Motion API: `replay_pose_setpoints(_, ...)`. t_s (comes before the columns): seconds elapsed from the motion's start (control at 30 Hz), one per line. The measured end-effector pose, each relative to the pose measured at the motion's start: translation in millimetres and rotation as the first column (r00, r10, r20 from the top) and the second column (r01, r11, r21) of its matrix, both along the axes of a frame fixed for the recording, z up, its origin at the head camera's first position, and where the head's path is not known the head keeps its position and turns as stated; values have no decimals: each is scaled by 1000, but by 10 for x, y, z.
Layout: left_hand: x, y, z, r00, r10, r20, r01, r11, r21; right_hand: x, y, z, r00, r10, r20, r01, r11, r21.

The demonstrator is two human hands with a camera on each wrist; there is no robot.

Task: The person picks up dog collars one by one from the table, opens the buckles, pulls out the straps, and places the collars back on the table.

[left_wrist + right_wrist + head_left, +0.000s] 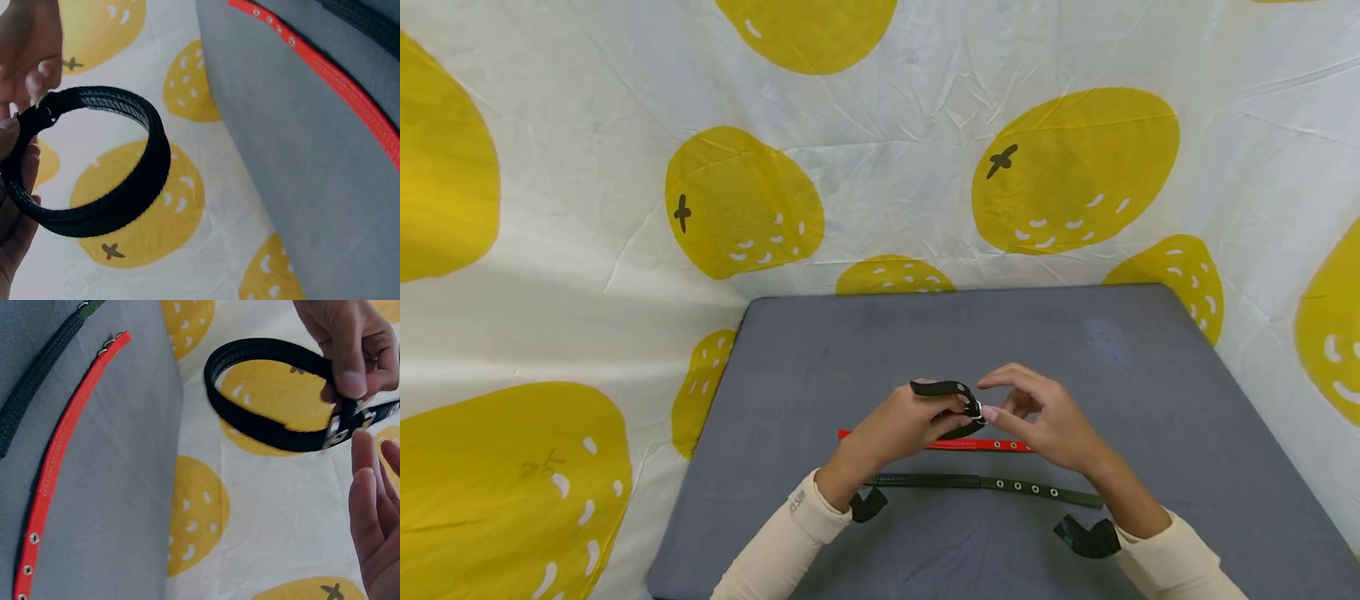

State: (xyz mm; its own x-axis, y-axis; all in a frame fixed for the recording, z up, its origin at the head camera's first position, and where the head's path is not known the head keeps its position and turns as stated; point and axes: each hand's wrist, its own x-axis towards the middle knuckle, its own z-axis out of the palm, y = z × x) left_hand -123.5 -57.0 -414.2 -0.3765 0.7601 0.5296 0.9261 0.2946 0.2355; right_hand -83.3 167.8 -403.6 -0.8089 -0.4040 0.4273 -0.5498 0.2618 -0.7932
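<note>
A black collar (250,425) with metal eyelets is bent into a loop, its free end passed through a metal buckle (335,431). My left hand (908,425) pinches it beside the buckle, thumb on top, above the table. In the left wrist view the round black loop (164,156) hangs out from those fingers. My right hand (1051,421) is just right of the buckle with fingers fairly straight; its fingertips come close to or touch the buckle end. Beneath the hands lies a red collar (957,445), partly hidden by them.
A dark green collar (1024,486) with eyelets lies nearer me on the grey table (820,358), roughly parallel to the red one. A white cloth (895,192) with yellow fruit prints hangs behind and beside the table. Black wrist devices (1086,537) sit at both cuffs.
</note>
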Motion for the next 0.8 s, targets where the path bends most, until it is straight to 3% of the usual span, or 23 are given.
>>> replay_pose_setpoints(0.1,-6,-11,4,997,-31,76,27,998,49,-26,85,-153,996,46,74,-46,999,-12)
replay_pose_setpoints(0.2,-10,-21,8,989,-39,145,24,994,102,-33,159,-245,978,103,182,-92,994,-66)
replay_pose_setpoints(0.37,5,-31,22,959,-32,282,-12,988,154,-21,214,-317,897,217,384,-159,971,-178)
replay_pose_setpoints(0.43,19,-34,29,939,-31,343,-28,986,165,-19,211,-336,868,255,427,-176,960,-217)
replay_pose_setpoints(0.5,31,-36,34,920,-20,391,-49,985,164,-22,203,-348,855,285,434,-189,949,-252)
replay_pose_setpoints(0.63,56,-46,49,869,31,494,-116,983,142,-18,187,-347,863,292,411,-183,941,-285)
replay_pose_setpoints(0.73,76,-47,61,807,42,589,-141,982,124,-9,175,-333,876,286,387,-180,941,-288)
replay_pose_setpoints(0.8,93,-38,68,772,19,636,-125,985,121,-3,161,-320,882,291,371,-192,940,-281)
